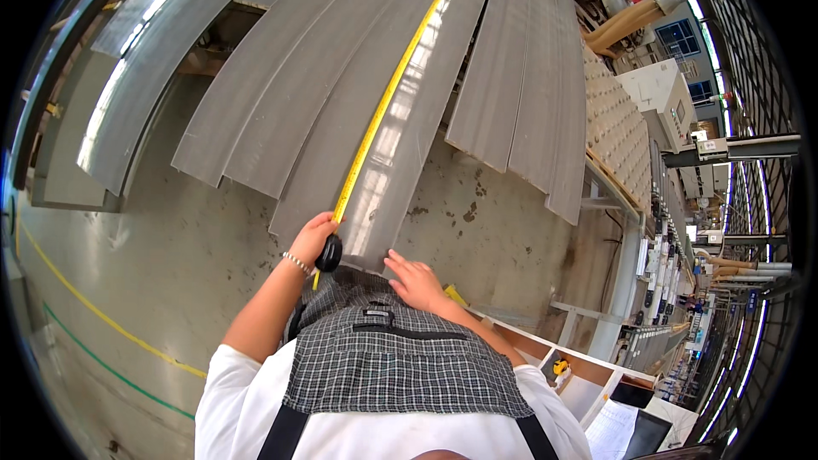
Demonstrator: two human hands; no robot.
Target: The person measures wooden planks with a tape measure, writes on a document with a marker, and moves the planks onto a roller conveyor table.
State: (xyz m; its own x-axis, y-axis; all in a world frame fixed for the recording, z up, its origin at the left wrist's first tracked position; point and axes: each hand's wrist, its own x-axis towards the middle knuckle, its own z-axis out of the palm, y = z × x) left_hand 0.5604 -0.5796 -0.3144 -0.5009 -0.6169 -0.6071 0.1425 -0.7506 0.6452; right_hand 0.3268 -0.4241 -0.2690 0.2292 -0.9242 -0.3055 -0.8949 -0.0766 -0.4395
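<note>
My left hand (317, 233) grips a tape measure with a black case (329, 254). Its yellow blade (388, 98) runs out away from me along a long grey plank (366, 196), and a short yellow end hangs below the case. My right hand (415, 281) holds nothing, its fingers apart and resting at the right corner of the plank's near end. That end comes up close to my checked apron (392, 375). The far end of the blade is beyond the view.
Other grey planks (281, 111) lie side by side at left, with uneven near ends; more planks (494, 94) lie at right. A studded table (609, 102) stands beyond them. A white shelf unit (588, 392) at lower right holds a small yellow tool (560, 367) and papers (612, 430).
</note>
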